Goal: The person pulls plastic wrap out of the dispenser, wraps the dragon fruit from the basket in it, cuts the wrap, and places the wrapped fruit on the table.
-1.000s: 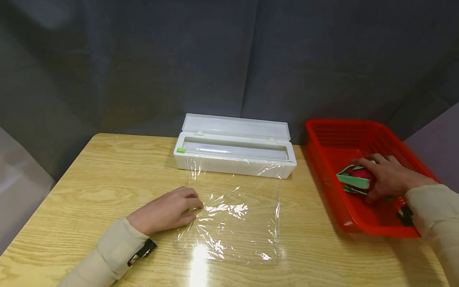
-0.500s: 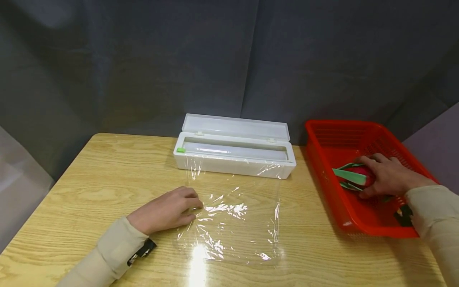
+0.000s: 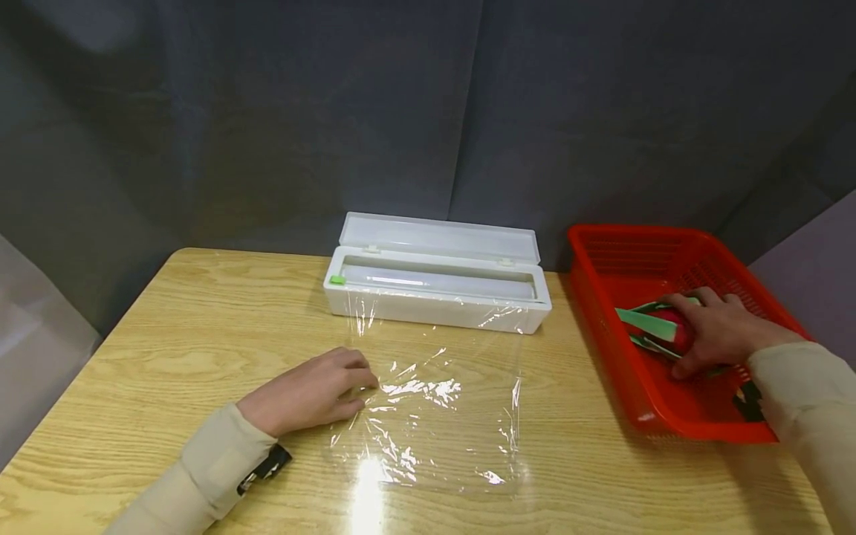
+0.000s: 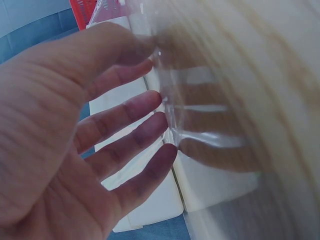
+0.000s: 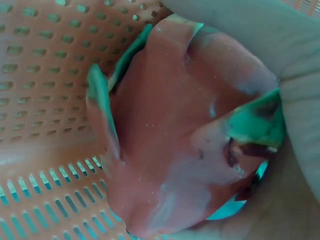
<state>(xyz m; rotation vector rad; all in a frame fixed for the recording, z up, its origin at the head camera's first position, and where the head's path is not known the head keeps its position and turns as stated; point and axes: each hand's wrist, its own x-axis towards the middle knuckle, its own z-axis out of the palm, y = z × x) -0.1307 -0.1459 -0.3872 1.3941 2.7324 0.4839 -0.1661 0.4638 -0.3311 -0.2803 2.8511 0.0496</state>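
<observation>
A red dragon fruit with green leafy scales lies in the red basket, and my right hand grips it from the right side. The right wrist view shows its dragon fruit close up, with fingers along one side. On the table, a sheet of clear cling film stretches toward me from the white cling film box. My left hand rests at the sheet's left part with fingertips touching it. In the left wrist view, the left hand's fingers are spread and fairly straight against the film.
Behind the box, its lid stands raised, with the film roll showing inside. A small green slider sits at the box's left end. The wooden table ends at a dark curtain.
My right hand has shifted the dragon fruit slightly to the left within the basket, and its leaves have turned a little. The left hand and the film have stayed in place.
</observation>
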